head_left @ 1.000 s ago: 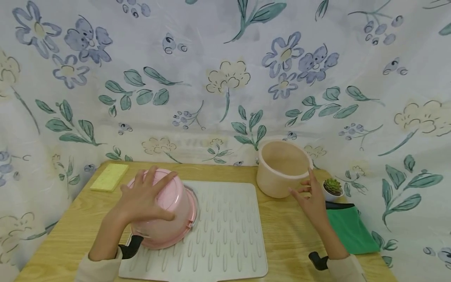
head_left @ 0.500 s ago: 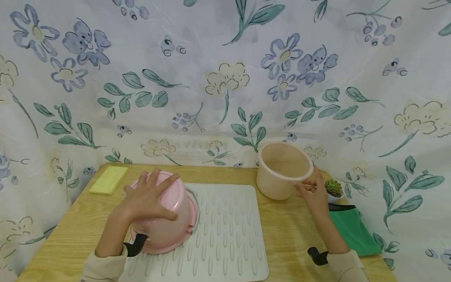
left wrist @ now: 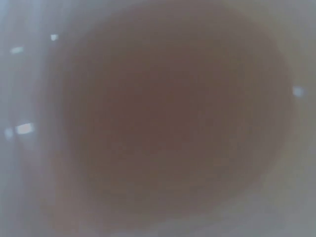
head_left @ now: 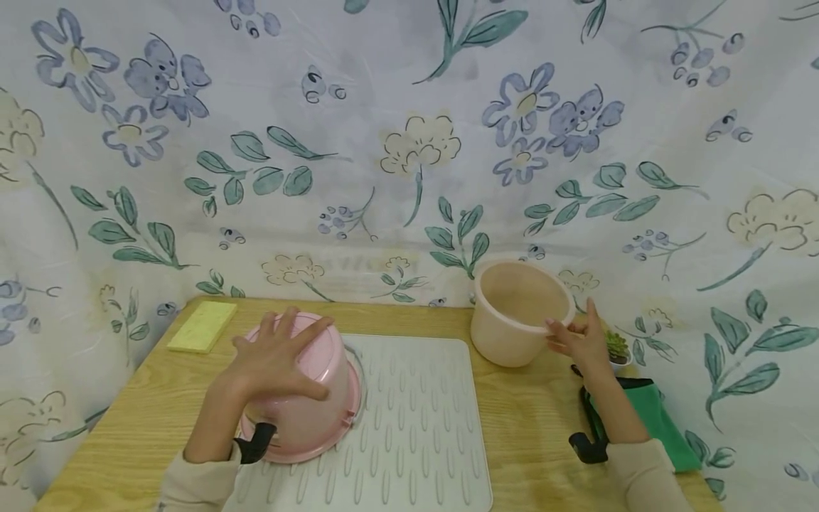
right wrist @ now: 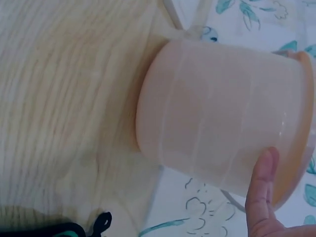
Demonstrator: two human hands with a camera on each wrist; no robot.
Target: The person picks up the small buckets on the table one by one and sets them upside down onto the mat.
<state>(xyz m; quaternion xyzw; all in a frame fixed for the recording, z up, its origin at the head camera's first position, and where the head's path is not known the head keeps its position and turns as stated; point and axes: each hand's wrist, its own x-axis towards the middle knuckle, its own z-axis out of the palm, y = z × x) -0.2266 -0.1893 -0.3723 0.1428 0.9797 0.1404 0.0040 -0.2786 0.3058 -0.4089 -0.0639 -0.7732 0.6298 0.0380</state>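
You see smooth, glossy plastic in the pink bucket [head_left: 316, 423] and smooth, softer-sheened plastic in the beige bucket [head_left: 508, 340]. Your bench [head_left: 121, 427] looks wood-grained, the mat [head_left: 416, 427] matt and ridged, the green cloth [head_left: 668, 430] matt, the curtain [head_left: 358, 50] faintly shiny.

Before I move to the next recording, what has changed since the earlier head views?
The right hand has shifted rightward at the beige bucket's near-right rim, now partly covering the potted succulent; whether it grips is unclear. The left hand stays spread on the upturned pink bucket; neither bucket visibly moved.
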